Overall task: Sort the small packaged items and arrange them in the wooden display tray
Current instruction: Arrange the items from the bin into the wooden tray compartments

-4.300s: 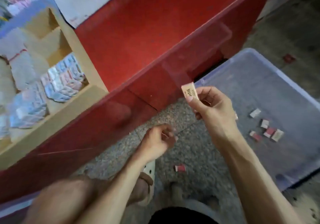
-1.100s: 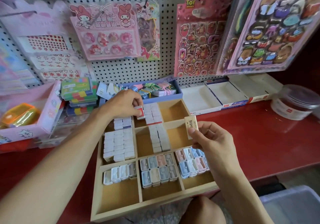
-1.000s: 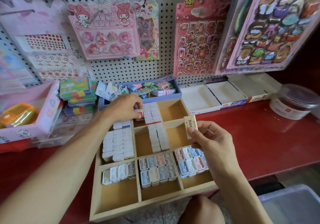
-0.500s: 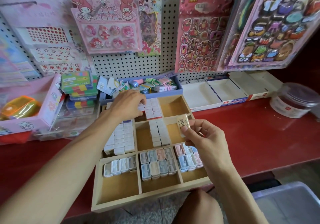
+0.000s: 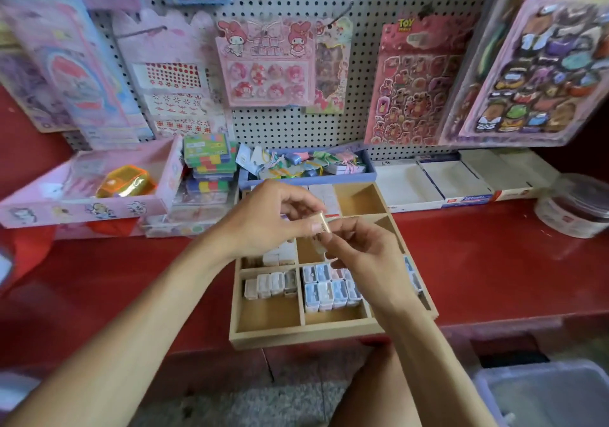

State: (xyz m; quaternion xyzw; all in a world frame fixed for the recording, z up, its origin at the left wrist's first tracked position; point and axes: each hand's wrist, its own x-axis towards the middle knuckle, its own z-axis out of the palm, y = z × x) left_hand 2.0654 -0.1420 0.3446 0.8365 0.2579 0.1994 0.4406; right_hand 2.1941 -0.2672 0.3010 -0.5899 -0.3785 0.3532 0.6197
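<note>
A white perforated pegboard wall (image 5: 362, 64) hung with pink sticker sheets rises behind the long red bench (image 5: 478, 261); on the bench, overhanging its front edge, sits the shallow wooden display tray (image 5: 296, 336), split into open compartments; its near-left compartment holds a short row of small white and grey packaged items (image 5: 270, 284), the near-middle one two rows of small blue and white packaged items (image 5: 329, 290), and the far-right one shows bare wood; behind the tray, against the pegboard, stands a low blue cardboard box (image 5: 306, 179) of mixed pastel clips; toward the bench's left end lies a pink open box (image 5: 82, 210) with an orange translucent case (image 5: 127, 181) in it; at the right end stands a clear round plastic tub (image 5: 576, 207); above the tray's middle the two hands meet; the left hand (image 5: 267, 219) and the right hand (image 5: 365, 255) each have a narrow grip, fingers curled, both pinching one small beige rectangular packet (image 5: 322, 227) held in the air over the tray, touching no compartment.
</note>
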